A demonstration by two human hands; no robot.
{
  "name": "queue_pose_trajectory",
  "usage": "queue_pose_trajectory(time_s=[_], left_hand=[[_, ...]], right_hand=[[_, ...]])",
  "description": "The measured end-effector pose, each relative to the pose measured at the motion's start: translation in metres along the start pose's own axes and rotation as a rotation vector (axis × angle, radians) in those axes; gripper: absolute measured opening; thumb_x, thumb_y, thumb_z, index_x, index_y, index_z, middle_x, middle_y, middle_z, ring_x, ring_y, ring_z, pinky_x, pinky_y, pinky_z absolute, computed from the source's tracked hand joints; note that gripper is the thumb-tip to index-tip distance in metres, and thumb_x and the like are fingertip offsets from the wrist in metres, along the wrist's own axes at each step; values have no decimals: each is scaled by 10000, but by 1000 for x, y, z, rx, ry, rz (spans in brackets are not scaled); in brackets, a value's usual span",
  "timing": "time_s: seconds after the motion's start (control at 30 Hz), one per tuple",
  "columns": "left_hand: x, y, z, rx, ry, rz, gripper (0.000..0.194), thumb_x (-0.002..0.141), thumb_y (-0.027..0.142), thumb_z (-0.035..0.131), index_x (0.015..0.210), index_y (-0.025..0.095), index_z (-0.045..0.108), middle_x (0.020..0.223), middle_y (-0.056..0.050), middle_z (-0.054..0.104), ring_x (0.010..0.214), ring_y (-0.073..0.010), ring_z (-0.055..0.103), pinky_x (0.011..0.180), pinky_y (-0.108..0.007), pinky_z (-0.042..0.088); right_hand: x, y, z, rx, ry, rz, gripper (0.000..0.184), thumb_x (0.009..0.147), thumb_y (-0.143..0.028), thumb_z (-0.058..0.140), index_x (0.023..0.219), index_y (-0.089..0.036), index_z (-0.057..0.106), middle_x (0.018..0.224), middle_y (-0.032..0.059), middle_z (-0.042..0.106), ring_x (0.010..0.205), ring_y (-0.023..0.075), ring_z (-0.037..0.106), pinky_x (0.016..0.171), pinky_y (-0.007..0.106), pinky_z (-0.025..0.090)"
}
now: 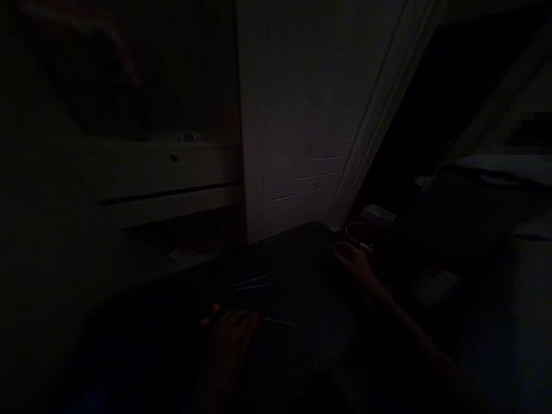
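Hands, two, bare, at a dark table; dim light.
Left hand: palm down, fingers close together, grip too dark to tell; thin rod extending from beside its fingertips toward 3 o'clock, orange pieces at 10 o'clock, two thin sticks at 1 o'clock. Right hand: at 2 o'clock from the left, fingers curled, contents unclear.

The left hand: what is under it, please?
A thin rod sticks out on one side and orange tips on the other. What the left hand covers, and whether these are one tool, cannot be seen.
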State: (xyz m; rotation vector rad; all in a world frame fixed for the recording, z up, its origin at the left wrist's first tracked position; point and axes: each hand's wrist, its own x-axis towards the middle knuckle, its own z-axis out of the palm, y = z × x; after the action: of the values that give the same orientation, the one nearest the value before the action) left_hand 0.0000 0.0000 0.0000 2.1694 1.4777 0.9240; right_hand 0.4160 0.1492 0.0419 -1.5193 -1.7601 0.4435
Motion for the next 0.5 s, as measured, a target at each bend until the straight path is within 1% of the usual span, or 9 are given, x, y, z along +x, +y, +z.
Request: queue_pose_trajectory(time_s=[0.1, 0.17, 0.27, 0.33, 0.43, 0.5], left_hand=[[-10, 1, -13, -3, -8, -5, 183, 1062, 345, 694, 1122, 193, 774, 1129, -63, 809, 1036, -222, 777, 956, -458, 645], [-11, 3, -16, -14, -15, -12, 183, 1071, 289, 636, 1092, 227, 807, 1107, -59, 826, 1031, -227, 786, 956, -441, 650], [-4, 6, -13, -42, -25, -24, 355, 1028, 178, 519, 1042, 292, 855, 1067, -49, 851, 1005, -234, 800, 926, -394, 665], [2, 9, -10, -64, -29, -41, 391, 966, 153, 512, 1020, 298, 871, 1048, -56, 861, 997, -252, 803, 928, -404, 666], [6, 12, -10, -110, -22, -93, 331, 932, 213, 567, 980, 293, 884, 1040, -64, 872, 999, -269, 815, 953, -428, 661], [6, 14, -14, -142, 9, -162, 285, 963, 312, 605, 1039, 286, 880, 1070, -63, 878, 1023, -272, 830, 967, -430, 663]], right_hand=[[-5, -6, 5, 7, 7, 4, 248, 1079, -356, 724, 1252, -179, 721, 1235, 79, 754, 1032, 234, 760, 908, 436, 657], [-6, -7, 7, 11, 13, 8, 245, 1078, -363, 725, 1239, -179, 726, 1216, 76, 761, 1019, 230, 762, 905, 433, 656], [-4, -4, 9, 20, 22, 14, 253, 1075, -385, 726, 1221, -179, 735, 1173, 70, 775, 988, 223, 768, 899, 430, 654], [-3, -2, 11, 30, 29, 11, 278, 1060, -408, 740, 1217, -178, 741, 1145, 69, 789, 971, 224, 775, 897, 434, 652], [-4, -2, 14, 55, 48, 4, 338, 1019, -478, 747, 1194, -190, 768, 1097, 81, 825, 938, 246, 792, 877, 433, 652], [-6, -4, 15, 74, 66, 0, 381, 986, -539, 732, 1167, -208, 789, 1086, 93, 846, 931, 272, 803, 858, 423, 655]])
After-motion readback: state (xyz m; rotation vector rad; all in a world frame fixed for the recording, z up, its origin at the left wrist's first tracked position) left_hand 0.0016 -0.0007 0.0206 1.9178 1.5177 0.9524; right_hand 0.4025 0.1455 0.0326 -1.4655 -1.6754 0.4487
